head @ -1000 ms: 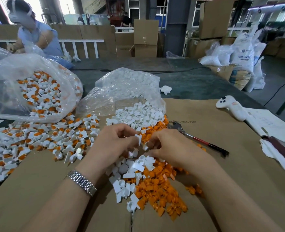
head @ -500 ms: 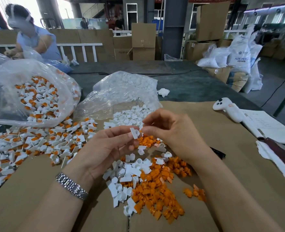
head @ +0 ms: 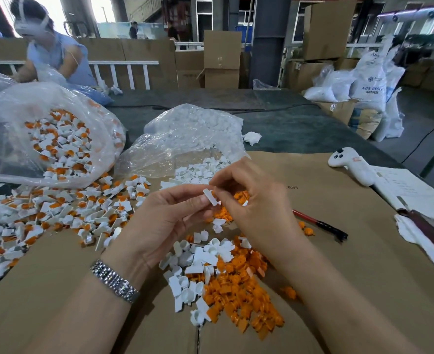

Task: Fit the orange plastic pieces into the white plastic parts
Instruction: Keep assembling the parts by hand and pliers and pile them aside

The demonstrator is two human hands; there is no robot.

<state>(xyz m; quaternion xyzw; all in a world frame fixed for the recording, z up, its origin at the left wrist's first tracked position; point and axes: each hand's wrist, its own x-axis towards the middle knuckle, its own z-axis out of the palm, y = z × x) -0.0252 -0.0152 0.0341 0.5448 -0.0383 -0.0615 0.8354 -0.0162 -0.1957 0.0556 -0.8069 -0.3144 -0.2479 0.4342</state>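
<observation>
Above the desk's middle, the left hand (head: 167, 221) and right hand (head: 256, 200) now sit raised over the loose pile (head: 226, 284), where a second ago they worked low against it. Left fingers (head: 198, 200) pinch a white part (head: 211, 197); its long axis slants from upper left to lower right. Right fingers (head: 219, 191) curl onto its upper end, where a sliver of orange piece (head: 213, 193) shows. A sack (head: 368, 83) off the far right edge reads "ABS RESIN". Brown card (head: 338, 251) near the right hand bears small print, unreadable.
</observation>
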